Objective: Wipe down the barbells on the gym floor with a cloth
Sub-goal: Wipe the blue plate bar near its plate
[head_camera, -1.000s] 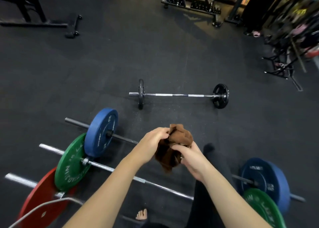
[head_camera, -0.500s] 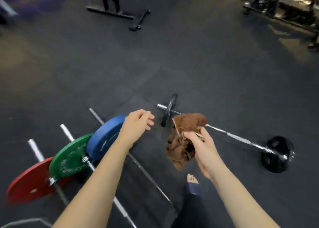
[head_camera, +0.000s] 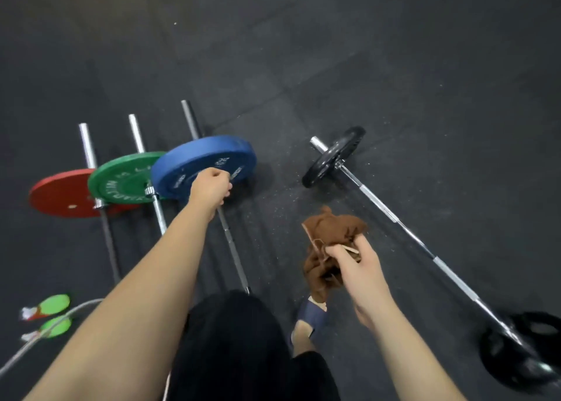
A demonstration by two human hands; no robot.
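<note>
Well, notes from the gym floor (head_camera: 303, 51). Landmark: the blue plate (head_camera: 206, 160).

- Left hand (head_camera: 211, 188) is at the near face of the blue plate, fingers curled tight. They seem to wrap the bar (head_camera: 232, 248) just where it leaves the plate. The hand covers the contact, so that is my reading of it.
- Right hand (head_camera: 355, 261) is well to the right of the blue plate and nearer the person. Thumb and fingers pinch a bunched brown cloth (head_camera: 331, 227), and the rest of it hangs loose below the hand.
- The cloth touches no metal. It hangs in the air above a slipper (head_camera: 312, 312).
- Left of the blue plate are a green plate (head_camera: 124, 176), then a red plate (head_camera: 60, 192), each on its own bar, side by side.
- Right of the blue plate, apart from it, a black barbell (head_camera: 394, 218) lies at a slant.

Progress, as I judge it:
- No wiping is under way.
- Nothing shows whether any bar has been cleaned already. The shine tells me nothing either way.
- The blue plate's bar looks like the next one, with the left hand steadying it and the cloth yet to come across.
- All four barbells may remain.
</note>
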